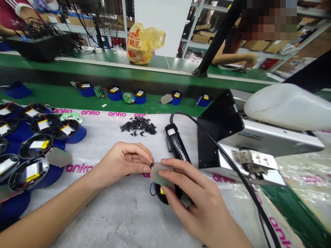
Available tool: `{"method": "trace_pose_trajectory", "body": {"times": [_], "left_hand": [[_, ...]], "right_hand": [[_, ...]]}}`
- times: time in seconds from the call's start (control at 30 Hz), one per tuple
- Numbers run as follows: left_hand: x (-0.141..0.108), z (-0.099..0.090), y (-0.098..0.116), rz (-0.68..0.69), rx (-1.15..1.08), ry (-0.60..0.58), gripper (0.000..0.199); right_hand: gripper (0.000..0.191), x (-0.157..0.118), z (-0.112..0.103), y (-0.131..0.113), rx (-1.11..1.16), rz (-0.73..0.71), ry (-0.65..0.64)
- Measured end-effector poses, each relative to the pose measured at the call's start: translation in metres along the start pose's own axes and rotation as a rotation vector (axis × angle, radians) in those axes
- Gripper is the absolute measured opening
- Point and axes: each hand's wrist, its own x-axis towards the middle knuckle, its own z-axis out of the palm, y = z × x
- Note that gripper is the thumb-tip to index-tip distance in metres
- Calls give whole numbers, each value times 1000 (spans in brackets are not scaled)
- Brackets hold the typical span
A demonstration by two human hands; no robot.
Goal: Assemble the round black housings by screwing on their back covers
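Observation:
My right hand (196, 193) grips a small, flat circuit board (161, 175) with a pale face, tilted above a round housing. That housing (161, 198) stands on the work surface, with a black rim, a bit of yellow inside and a thin dark wire at its left side. Most of it is hidden by my right hand. My left hand (129, 160) pinches a tiny black part (152, 165) at the board's left edge. Beyond my hands lies a pile of small black parts (139, 126). A black corded electric screwdriver (177, 143) lies behind my right hand.
Blue housings (69, 131) with batteries crowd the left side. More housings (139, 96) line the green conveyor (152, 105). A metal-and-black machine (248, 144) and its cable stand at right. Across the line are a yellow bag (141, 44), a black bin (38, 46) and a co-worker's arm (232, 59).

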Motion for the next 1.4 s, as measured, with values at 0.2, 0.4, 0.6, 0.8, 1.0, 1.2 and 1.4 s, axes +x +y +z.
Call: {"method": "trace_pose_trajectory", "body": {"times": [0.2, 0.4, 0.6, 0.8, 1.0, 1.2, 1.4], "left_hand": [[-1, 0, 4, 57, 88, -13, 19], [-3, 2, 6, -1, 84, 1, 17], [-3, 3, 3, -10, 36, 9, 19], [-3, 3, 1, 20, 61, 16, 19], [-11, 8, 14, 97, 377, 6, 20], [-13, 10, 9, 133, 360, 14, 25], [-12, 4, 2, 24, -93, -97, 37]], "right_hand": [[30, 0, -2, -1, 30, 30, -1], [31, 0, -2, -1, 34, 40, 19], [28, 0, -2, -1, 68, 53, 53], [29, 0, -2, 0, 79, 44, 38], [32, -2, 1, 0, -23, 0, 19], [33, -7, 5, 2, -151, -18, 22], [47, -4, -3, -1, -77, 11, 14]]}}
